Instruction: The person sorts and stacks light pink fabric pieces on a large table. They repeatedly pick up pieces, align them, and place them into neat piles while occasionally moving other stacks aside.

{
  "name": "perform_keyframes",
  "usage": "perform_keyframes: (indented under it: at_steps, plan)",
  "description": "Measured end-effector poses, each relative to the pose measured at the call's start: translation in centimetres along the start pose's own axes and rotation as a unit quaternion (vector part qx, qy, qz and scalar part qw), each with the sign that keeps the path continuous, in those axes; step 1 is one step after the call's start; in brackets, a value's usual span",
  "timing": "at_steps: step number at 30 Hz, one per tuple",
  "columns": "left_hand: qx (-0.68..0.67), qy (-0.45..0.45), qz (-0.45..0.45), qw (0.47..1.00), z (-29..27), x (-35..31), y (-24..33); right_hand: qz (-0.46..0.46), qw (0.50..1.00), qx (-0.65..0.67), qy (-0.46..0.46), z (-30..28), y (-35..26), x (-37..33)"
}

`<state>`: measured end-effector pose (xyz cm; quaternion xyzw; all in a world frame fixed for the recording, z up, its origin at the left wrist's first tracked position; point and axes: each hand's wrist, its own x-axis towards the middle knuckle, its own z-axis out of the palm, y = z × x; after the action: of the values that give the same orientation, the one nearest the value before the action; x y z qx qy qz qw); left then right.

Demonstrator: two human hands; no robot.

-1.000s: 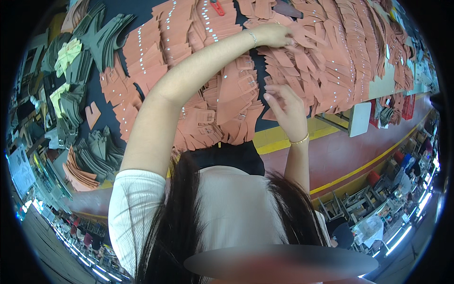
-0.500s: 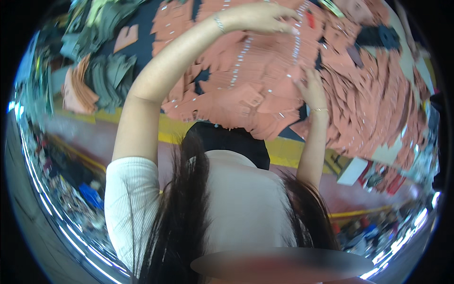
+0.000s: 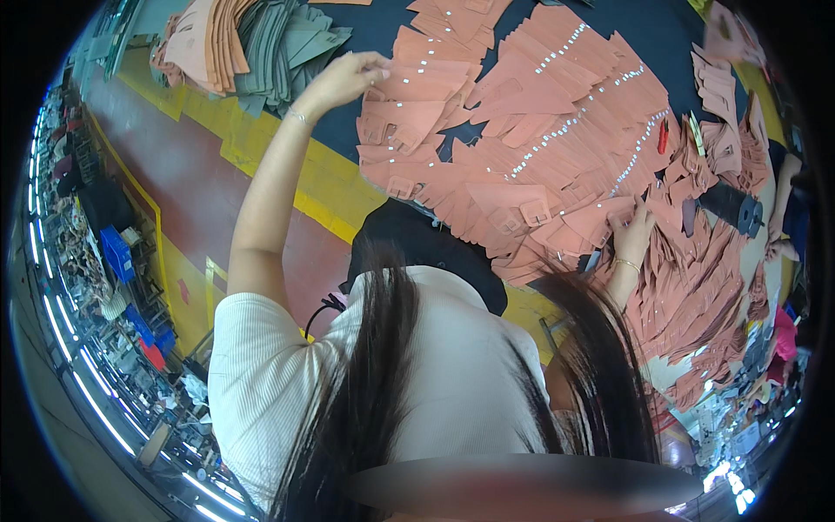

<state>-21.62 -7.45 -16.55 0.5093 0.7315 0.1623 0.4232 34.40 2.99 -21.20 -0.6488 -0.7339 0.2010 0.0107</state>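
Salmon-coloured cut flat pieces [image 3: 487,165] lie in overlapping rows on a dark table [image 3: 339,130], with small white tags along the rows. Some pieces have cut-out openings. My left hand [image 3: 348,78] hovers by the left edge of the rows, fingers loosely bent and apart, with nothing visible in it. Over at the right end of the near rows, my right hand [image 3: 633,235] rests against the pieces, thumb and fingers apart; its fingertips are partly hidden. A red tool [image 3: 663,137] lies on the pieces farther back.
Grey-green pieces [image 3: 283,56] and a salmon stack [image 3: 209,43] sit at the far left. More loose salmon pieces [image 3: 687,296] are heaped on the right, beside a dark roll [image 3: 732,209]. Another person's arm [image 3: 785,200] reaches in at the right edge. Yellow floor marking [image 3: 322,204] borders the table.
The view has turned, shifting the table's contents. My left hand has gone from above the middle rows to their left edge. My right hand stays by the pieces at the right.
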Motion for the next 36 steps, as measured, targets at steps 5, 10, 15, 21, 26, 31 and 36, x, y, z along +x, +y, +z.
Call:
perform_keyframes:
  at_steps: [5,10,15,21,26,31,36]
  plan:
    - [0.165,0.067,0.058,0.982,4.4,-2.7,-2.4,-0.002,0.998,-0.048,0.028,-1.5,-0.8,-0.2]
    - [0.256,0.104,0.110,0.955,5.8,-3.0,-0.8,-0.016,0.999,-0.034,0.005,-5.3,-1.9,-2.4]
    - [0.148,-0.006,0.085,0.985,3.4,-4.1,3.5,-0.001,0.999,-0.008,0.039,-10.0,-5.3,-5.6]
    - [0.036,-0.027,0.109,0.993,3.0,-5.0,9.8,-0.111,0.994,0.017,-0.004,-14.3,-11.1,-8.0]
    - [-0.183,-0.110,0.116,0.970,7.3,-3.3,12.7,-0.233,0.947,0.172,-0.141,-13.0,-16.2,-7.9]
    - [-0.270,-0.233,0.112,0.927,10.7,-3.7,14.2,-0.200,0.898,0.332,-0.208,-9.3,-19.4,-6.3]
    - [-0.269,-0.316,0.134,0.900,10.3,-3.7,14.0,-0.143,0.909,0.332,-0.206,-8.4,-19.4,-5.1]
